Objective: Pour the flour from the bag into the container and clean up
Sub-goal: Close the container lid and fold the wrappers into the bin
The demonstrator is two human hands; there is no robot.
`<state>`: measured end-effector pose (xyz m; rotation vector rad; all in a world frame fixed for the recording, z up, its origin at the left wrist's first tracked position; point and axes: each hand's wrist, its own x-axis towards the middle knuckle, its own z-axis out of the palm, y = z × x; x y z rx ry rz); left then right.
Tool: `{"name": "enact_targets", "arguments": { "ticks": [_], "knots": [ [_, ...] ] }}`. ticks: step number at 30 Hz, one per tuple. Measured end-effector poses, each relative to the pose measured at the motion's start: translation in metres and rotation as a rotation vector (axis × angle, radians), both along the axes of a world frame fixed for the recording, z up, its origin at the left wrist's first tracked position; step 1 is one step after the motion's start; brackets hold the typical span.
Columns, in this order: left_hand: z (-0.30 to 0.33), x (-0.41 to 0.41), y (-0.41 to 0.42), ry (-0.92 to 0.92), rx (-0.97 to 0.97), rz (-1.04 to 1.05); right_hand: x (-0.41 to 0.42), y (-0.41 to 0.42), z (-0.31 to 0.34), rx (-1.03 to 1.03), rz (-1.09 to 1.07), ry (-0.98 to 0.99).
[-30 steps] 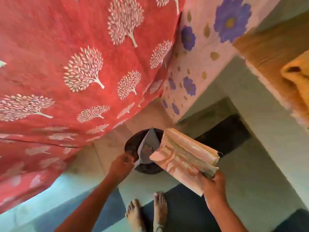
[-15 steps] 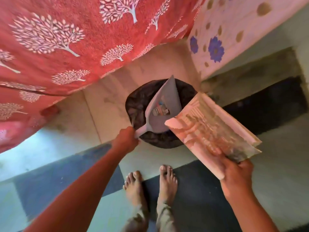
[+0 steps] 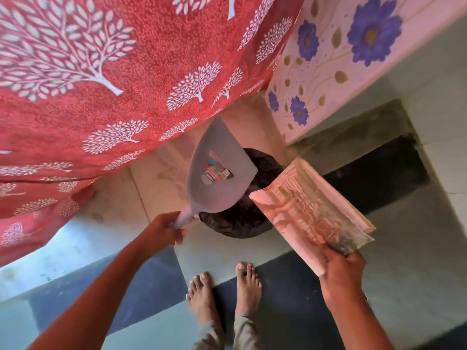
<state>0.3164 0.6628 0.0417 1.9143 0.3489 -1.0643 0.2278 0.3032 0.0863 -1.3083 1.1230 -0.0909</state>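
1. Dustpan (image 3: 219, 173) work is the step in hand: we judge this as the clean-up part of the task, with the grey pan tipped up over the black-lined bin (image 3: 255, 218) at the centre of the frame.
2. Our left hand (image 3: 164, 231) is clenched round the pan's handle just below the scoop; we keep that grip firm and the pan's mouth over the bin's opening so anything sliding off lands in the liner and not on the tiled floor (image 3: 417, 248).
3. Our right hand (image 3: 341, 271) pinches the near end of a folded newspaper (image 3: 310, 210), whose far corner reaches over the bin's right rim, just beside the pan. We would use that edge to brush the pan's face downward, in short strokes.
4. Whether any flour is left on the pan we cannot tell; its underside faces us, showing only a label.
5. The flour bag and the container are not in view.
6. We should mind the red patterned cloth (image 3: 101, 84) hanging at upper left, close to the pan's tip, and our bare feet (image 3: 225, 294) at the bottom centre, just short of the bin.
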Motion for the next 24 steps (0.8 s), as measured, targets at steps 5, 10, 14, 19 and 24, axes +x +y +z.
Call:
{"name": "enact_targets", "arguments": {
  "ticks": [5, 10, 14, 19, 24],
  "knots": [
    [0.023, -0.005, 0.004, -0.005, -0.06, 0.241, 0.01, 0.009, -0.007, -0.051, 0.077, 0.065],
    [0.01, -0.013, -0.003, -0.177, 0.063, 0.264, 0.03, 0.031, -0.044, -0.161, 0.281, 0.128],
    [-0.004, -0.011, -0.016, -0.234, 0.011, 0.266, 0.055, 0.053, -0.076, -0.239, 0.427, 0.19],
    [-0.023, -0.002, -0.025, -0.36, 0.135, 0.144, 0.085, 0.075, -0.103, -0.256, 0.493, 0.255],
    [-0.034, 0.005, -0.03, -0.413, -0.002, 0.139, 0.101, 0.085, -0.134, -0.243, 0.514, 0.375]
  ]
}}
